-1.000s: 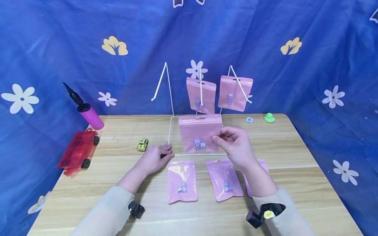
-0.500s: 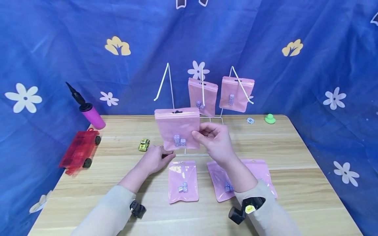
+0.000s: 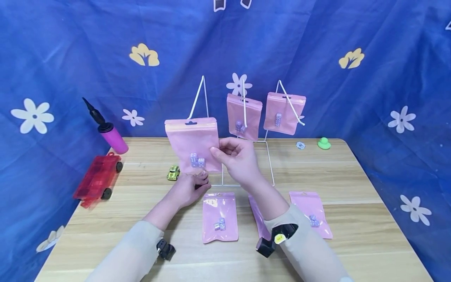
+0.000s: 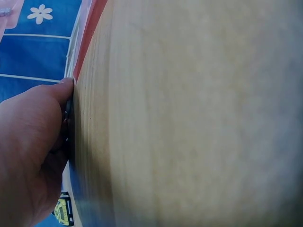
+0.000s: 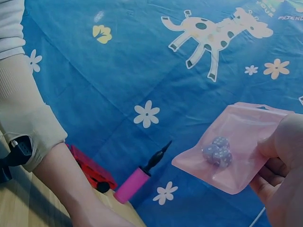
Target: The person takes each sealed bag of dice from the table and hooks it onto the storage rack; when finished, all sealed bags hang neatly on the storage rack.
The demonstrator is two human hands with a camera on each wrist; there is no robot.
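My right hand (image 3: pixel 239 158) pinches the right edge of a pink zip bag (image 3: pixel 177 145) with purple dice (image 5: pixel 218 153) inside. The bag is held up in front of the left hook (image 3: pixel 195 98) of a white wire display rack (image 3: pixel 270 162), its hang hole uppermost and just below the hook's tip. My left hand (image 3: pixel 188 188) grips the rack's front left base corner, thumb against the wire; its curled fingers are partly hidden. Two similar bags hang from the rack, one on the middle hook (image 3: pixel 243 107) and one (image 3: pixel 290 113) on the right.
Several pink dice bags lie flat in front: one bag (image 3: pixel 220 207) at centre, another mostly under my right forearm, one (image 3: pixel 304 203) to the right. Leftward are a yellow toy car (image 3: pixel 173 173), a red toy cart (image 3: pixel 96 176) and a pink pump (image 3: pixel 114 138). A green duck (image 3: pixel 323 143) sits back right.
My right hand has carried the bag leftward and upward, from in front of the rack's middle to its left hook. The left hand stays on the rack's base corner.
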